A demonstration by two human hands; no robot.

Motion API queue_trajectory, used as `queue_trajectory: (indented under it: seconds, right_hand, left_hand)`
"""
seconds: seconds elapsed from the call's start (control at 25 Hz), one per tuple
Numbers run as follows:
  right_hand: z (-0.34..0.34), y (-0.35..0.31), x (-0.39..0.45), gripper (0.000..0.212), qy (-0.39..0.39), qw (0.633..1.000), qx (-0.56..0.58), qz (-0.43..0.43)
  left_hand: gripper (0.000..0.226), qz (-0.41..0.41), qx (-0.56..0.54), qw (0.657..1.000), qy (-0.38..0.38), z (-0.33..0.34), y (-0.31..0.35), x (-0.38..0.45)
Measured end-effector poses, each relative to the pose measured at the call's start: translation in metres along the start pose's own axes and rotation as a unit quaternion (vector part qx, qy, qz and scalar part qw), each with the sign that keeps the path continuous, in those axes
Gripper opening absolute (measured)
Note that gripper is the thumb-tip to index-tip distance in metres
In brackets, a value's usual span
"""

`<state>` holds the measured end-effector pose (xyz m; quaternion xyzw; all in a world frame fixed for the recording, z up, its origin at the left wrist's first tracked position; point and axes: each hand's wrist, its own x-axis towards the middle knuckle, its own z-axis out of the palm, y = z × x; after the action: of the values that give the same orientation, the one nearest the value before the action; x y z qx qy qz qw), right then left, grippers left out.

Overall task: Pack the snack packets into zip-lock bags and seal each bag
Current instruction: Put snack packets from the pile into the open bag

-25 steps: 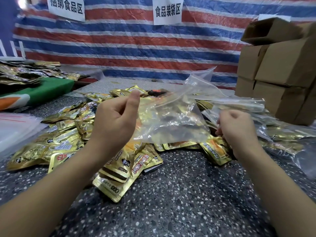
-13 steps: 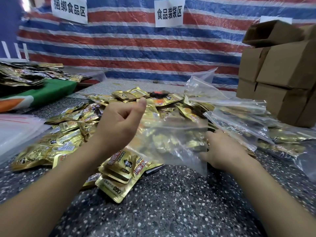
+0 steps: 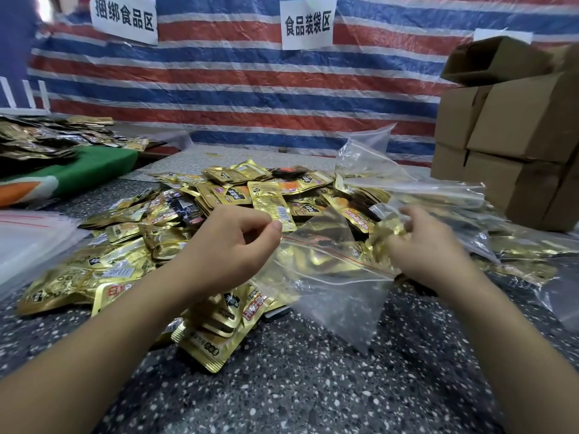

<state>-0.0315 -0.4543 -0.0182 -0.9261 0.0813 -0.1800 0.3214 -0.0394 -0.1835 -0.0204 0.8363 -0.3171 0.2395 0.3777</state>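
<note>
Clear plastic, creased and slack, was pinched at its red-striped mouth between the thumb and curled fingers point(image 3: 260, 219) of the left hand point(image 3: 232, 249); this was the zip-lock bag point(image 3: 326, 277), hanging open just above the desk point(image 3: 313, 386) between the two hands. The right hand point(image 3: 429, 245) reached in at the bag's far corner, its fingers closed round a crumpled gold snack packet point(image 3: 388, 228). Behind and under both hands lay the heap of gold snack packets point(image 3: 244, 192), spread from the left edge to the middle of the desk, a few of them sliding toward the near side.

The desk itself was dark speckled stone — grey flecked with white. To the right, more clear bags point(image 3: 407, 186) lay over the packets, some already holding gold. A stack of flat bags point(image 3: 28, 236) sat at the far left. Brown cardboard boxes point(image 3: 513, 126) were stacked at the right. A green cloth point(image 3: 87, 167) carried another pile of packets at the left rear. Behind everything hung a red, white and blue striped tarp point(image 3: 250, 89) with two white paper signs point(image 3: 308, 21) taped to it.
</note>
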Motion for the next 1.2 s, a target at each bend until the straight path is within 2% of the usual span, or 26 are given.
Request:
queue_trajectory:
  seconds: [0.04,0.08,0.16,0.28,0.36,0.4,0.48,0.52,0.56,0.6,0.72,0.8,0.96,1.08,1.2]
  right_hand:
    - [-0.004,-0.001,0.000,0.052,0.006,0.996,0.084,-0.007]
    - [-0.008,-0.003,-0.002,0.057,0.007,0.988,0.156,-0.022]
    - [-0.013,-0.011,-0.006,0.054,-0.026,0.954,0.296,-0.039]
    - [-0.020,-0.020,-0.009,0.041,-0.101,0.877,0.469,-0.021]
    - [-0.024,-0.023,-0.010,0.030,-0.165,0.810,0.562,-0.031]
    - [-0.026,-0.023,-0.012,0.029,-0.208,0.760,0.615,-0.032]
    - [-0.031,-0.021,-0.016,0.047,-0.298,0.651,0.697,-0.040]
    - [-0.031,-0.020,-0.017,0.059,-0.323,0.620,0.713,-0.054]
    - [-0.030,-0.021,-0.019,0.063,-0.330,0.610,0.717,-0.068]
    - [-0.027,-0.021,-0.019,0.057,-0.320,0.620,0.713,-0.075]
    - [-0.016,-0.030,-0.022,0.017,-0.253,0.701,0.666,-0.034]
    - [-0.012,-0.032,-0.024,0.014,-0.233,0.756,0.611,-0.035]
    - [-0.010,-0.034,-0.030,0.022,-0.189,0.865,0.443,-0.143]
    - [-0.009,-0.036,-0.032,0.031,-0.138,0.911,0.337,-0.194]
    - [-0.015,-0.038,-0.037,0.024,-0.160,0.933,0.213,-0.244]
  left_hand:
    - [0.046,-0.002,0.004,1.000,-0.003,0.000,0.000,0.000]
    - [0.046,-0.005,0.005,1.000,-0.005,0.000,0.000,0.000]
    - [0.045,-0.010,0.004,1.000,-0.005,0.000,-0.001,0.001]
    - [0.046,-0.018,0.001,1.000,-0.004,0.000,-0.002,0.001]
    - [0.046,-0.026,0.003,1.000,-0.003,-0.001,-0.002,0.001]
    - [0.046,-0.030,0.006,1.000,-0.004,-0.001,-0.002,0.001]
    - [0.044,-0.039,0.016,0.999,-0.007,-0.001,-0.002,0.001]
    - [0.042,-0.042,0.020,0.999,-0.007,-0.001,-0.002,0.001]
    - [0.041,-0.045,0.023,0.999,-0.006,-0.001,-0.002,0.001]
    - [0.040,-0.047,0.022,0.999,-0.003,-0.001,-0.002,0.001]
    - [0.040,-0.048,0.026,0.998,0.003,0.000,0.000,0.001]
    - [0.041,-0.047,0.028,0.998,0.002,0.001,0.001,0.001]
    - [0.041,-0.045,0.016,0.999,0.000,0.001,0.002,0.001]
    - [0.043,-0.040,0.012,0.999,0.018,0.001,0.002,0.002]
    - [0.042,-0.038,-0.009,0.998,0.042,0.001,0.002,0.002]
